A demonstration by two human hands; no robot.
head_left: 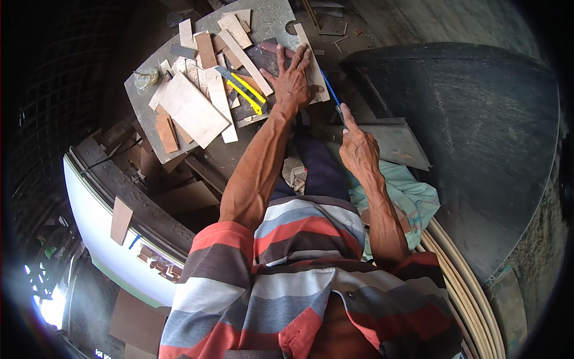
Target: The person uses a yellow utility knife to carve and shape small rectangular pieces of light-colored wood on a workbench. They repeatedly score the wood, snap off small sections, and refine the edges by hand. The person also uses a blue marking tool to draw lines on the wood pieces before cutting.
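Observation:
My left hand (292,82) lies with fingers spread on the right side of the workbench (272,15). Its fingertips press on a pale wooden strip (315,75) along the bench edge, beside a dull red bar (276,48). In my right hand (359,146) is a slim blue tool (330,88) with a dark handle, the index finger stretched along it. The tool's far end meets the strip's right edge; its exact kind is unclear. Left of my left hand, a yellow and black utility knife (242,90) rests on wood offcuts.
Wood pieces (194,107) and a small clear jar (145,78) crowd the bench's left side. A large dark curved panel (466,137) stands at right, near a pale green cloth (394,185). Long wooden strips (472,287) lie at lower right, a white curved panel (101,221) at left.

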